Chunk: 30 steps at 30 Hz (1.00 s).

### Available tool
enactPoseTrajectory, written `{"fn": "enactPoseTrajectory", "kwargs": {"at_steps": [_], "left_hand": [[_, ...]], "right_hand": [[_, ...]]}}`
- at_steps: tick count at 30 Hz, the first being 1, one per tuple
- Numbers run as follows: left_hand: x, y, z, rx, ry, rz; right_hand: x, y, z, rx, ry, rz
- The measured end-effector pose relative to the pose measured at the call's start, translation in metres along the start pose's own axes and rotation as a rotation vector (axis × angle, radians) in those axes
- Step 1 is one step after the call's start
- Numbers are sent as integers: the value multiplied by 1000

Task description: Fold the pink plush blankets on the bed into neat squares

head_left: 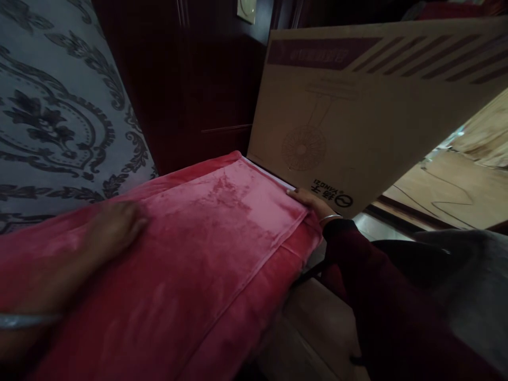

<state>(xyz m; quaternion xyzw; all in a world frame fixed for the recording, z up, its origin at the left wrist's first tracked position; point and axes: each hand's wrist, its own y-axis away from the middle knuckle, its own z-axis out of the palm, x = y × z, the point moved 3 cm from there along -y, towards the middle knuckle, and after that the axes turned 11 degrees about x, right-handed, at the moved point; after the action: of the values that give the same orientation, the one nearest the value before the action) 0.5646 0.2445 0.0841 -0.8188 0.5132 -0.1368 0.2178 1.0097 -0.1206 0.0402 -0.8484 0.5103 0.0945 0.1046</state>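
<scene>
A red plush blanket [186, 248], its layers folded over one another, fills the lower left and middle of the view. My left hand [119, 227], blurred, rests on its left part with the fingers curled in; anything inside them is hidden. At the far right corner, my right hand [311, 201] grips the blanket's edge, thumb on top and the other fingers mostly out of sight. A thin whitish strip [273, 177] shows along the far edge beside that hand.
A large cardboard box [329, 116] leans just beyond the right hand. Dark red wooden panelling [190, 79] stands behind, with patterned wallpaper [51, 111] at left. A cable [448, 203] lies on the floor at right, near a dark grey covered object [468, 286].
</scene>
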Motion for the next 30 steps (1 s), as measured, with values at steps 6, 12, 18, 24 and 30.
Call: {"fn": "enactPoseTrajectory", "kwargs": {"at_steps": [6,12,18,24,30], "left_hand": [[145,63,8,-253,318,372],[176,92,18,-258,370,388],[253,39,11,-231,465,369],[317,-4,42,-240,290,374],[323,-4,57,-228,277,475]], "right_hand": [[9,7,2,96,87,18],[14,16,12,153,81,47],[18,23,13,211,10,107],[22,24,15,240,-72,137],[27,20,15,252,-128,161]]}}
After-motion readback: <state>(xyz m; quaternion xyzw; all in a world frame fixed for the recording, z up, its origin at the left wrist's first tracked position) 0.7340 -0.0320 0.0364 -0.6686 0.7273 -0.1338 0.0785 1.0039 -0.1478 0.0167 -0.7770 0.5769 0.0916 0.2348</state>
